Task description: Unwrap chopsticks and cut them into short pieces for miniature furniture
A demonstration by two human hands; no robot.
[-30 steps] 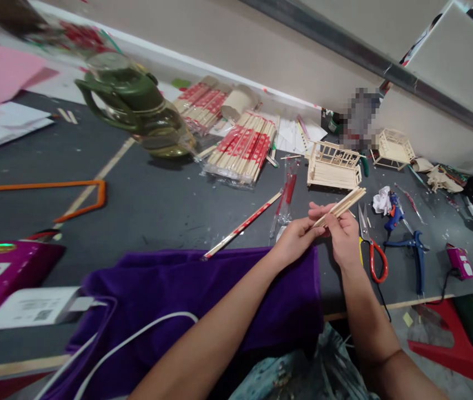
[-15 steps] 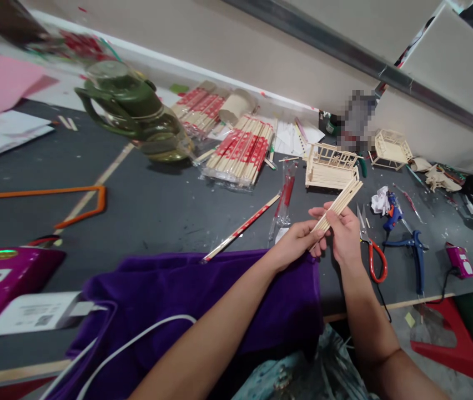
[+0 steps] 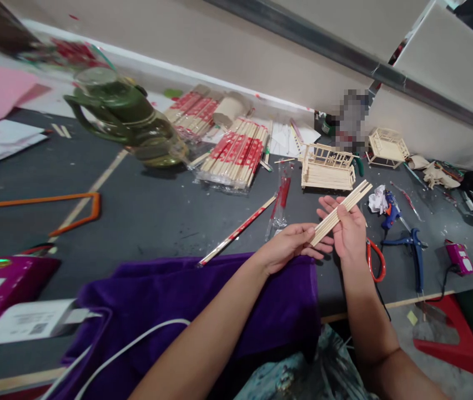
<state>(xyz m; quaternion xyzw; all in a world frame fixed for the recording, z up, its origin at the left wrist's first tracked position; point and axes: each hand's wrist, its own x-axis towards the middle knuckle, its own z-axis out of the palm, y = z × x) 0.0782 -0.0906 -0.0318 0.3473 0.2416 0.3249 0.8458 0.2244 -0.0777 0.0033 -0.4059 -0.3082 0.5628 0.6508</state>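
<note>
Left hand (image 3: 293, 244) pinching the near end, right hand (image 3: 350, 234) clasping the middle: pale sticks (image 3: 331, 223) slant above the table's (image 3: 149, 222) near edge, tips aimed rightward toward its far edge.

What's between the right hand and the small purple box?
In the head view, from the right hand: a red looped handle, then a blue tool.

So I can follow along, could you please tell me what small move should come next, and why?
Perhaps the left hand and right hand should even up the pale sticks: their far ends look uneven, and both hands hold them.
</note>
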